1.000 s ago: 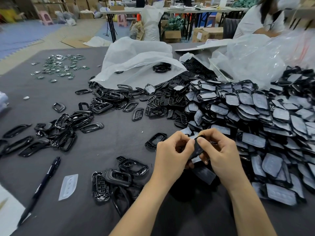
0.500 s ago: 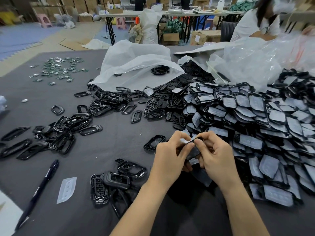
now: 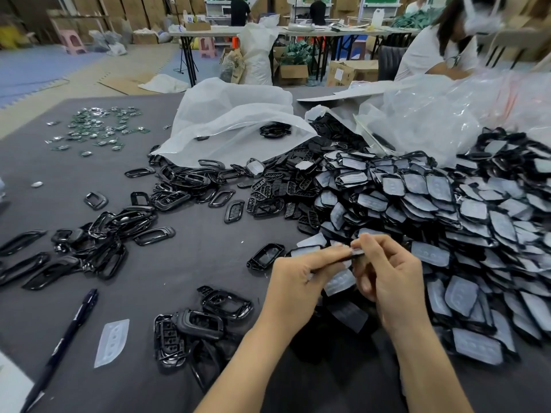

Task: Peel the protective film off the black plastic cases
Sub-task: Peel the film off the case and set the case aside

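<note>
View from a head-worn camera, looking down at a grey cloth-covered bench (image 3: 208, 257). Near the middle, two bare hands meet over the edge of a large heap. The left hand (image 3: 301, 278) pinches a thin black case (image 3: 347, 256) between thumb and fingers, holding it edge-on and roughly level. The right hand (image 3: 390, 281), fingers curled, pinches a pale edge of film (image 3: 357, 250) at the case's right end. Just below the case, between the hands, a pale dimpled sheet (image 3: 340, 282) shows; whether it is attached to the case cannot be told. To the right, the heap of film-covered cases (image 3: 447, 210) spreads to the frame edge, each black case topped with greyish film. Left of the hands lie a few bare black cases (image 3: 205, 323), and further left a scatter of glossy black frames (image 3: 104, 236). A black pen (image 3: 68, 332) and a loose film piece (image 3: 111, 342) lie near the lower left. Behind the heap sit a white bag (image 3: 232, 126) and crumpled clear plastic (image 3: 432, 114). Small green circuit boards (image 3: 98, 131) dot the far left. Another person in a white top (image 3: 438, 52) sits at the upper right.
</note>
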